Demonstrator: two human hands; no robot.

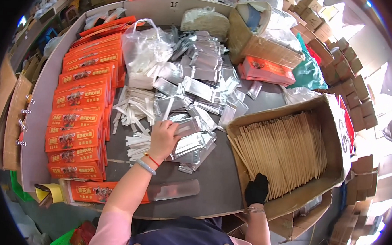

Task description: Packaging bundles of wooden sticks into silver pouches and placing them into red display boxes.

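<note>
One silver pouch (187,127) (flat) under left grip (163,138)

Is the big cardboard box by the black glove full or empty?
Nearly full. The open cardboard box holds a thick layer of thin wooden sticks lying flat, and the gloved right hand reaches in.

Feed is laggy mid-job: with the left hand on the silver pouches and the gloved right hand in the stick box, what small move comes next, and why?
Probably close the left hand on the top silver pouch and lift it clear. Its fingers already rest on that pile, and the gloved right hand is down at the near end of the wooden sticks in the cardboard box, apparently picking some up.
</note>
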